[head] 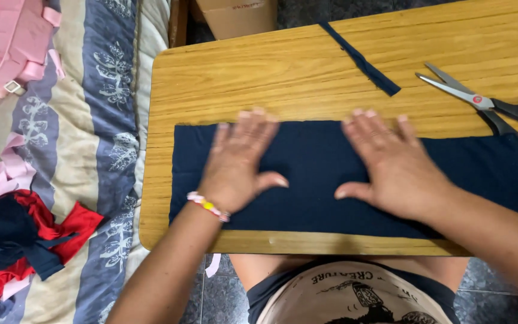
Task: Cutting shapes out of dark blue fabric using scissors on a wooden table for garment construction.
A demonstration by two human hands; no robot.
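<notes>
A long navy blue piece of fabric lies flat across a wooden table. My left hand presses palm-down on its left half, fingers spread, with a beaded bracelet at the wrist. My right hand lies flat on the cloth to the right of it, fingers also apart. Neither hand grips anything. A narrow navy strip lies apart near the table's far edge.
Scissors with red and black handles rest at the table's right, touching the cloth's far corner. A patterned bedspread at left carries red and navy cloth scraps and pink items. A cardboard box stands beyond the table.
</notes>
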